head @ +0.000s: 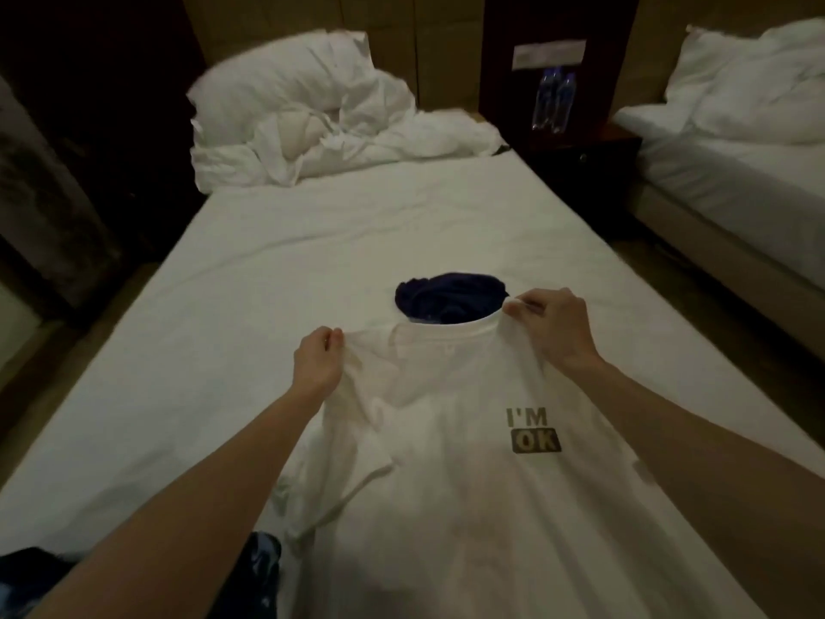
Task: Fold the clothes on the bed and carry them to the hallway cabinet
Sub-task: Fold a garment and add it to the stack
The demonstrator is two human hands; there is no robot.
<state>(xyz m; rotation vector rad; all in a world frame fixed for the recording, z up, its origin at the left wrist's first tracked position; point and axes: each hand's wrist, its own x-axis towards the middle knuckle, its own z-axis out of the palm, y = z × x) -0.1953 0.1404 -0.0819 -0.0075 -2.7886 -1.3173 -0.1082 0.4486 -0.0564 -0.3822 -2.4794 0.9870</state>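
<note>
Left hand (318,362), right hand (550,324) both pinching 1 white tee (446,462); 1 navy garment (448,298) behind.

I'm holding a white T-shirt (446,462) up by its shoulders over the bed (223,279). My left hand (316,361) pinches the fabric at one side of the collar, my right hand (551,326) pinches it at the other. The print "I'M OK" (533,430) faces me. Past the neckline I see a crumpled dark navy garment (448,297) lying on the sheet. At the head of the bed sit a pillow (285,78) and rumpled white bedding (357,140). Two water bottles (553,102) stand on the nightstand (580,158), with a second bed (736,172) beyond it.
</note>
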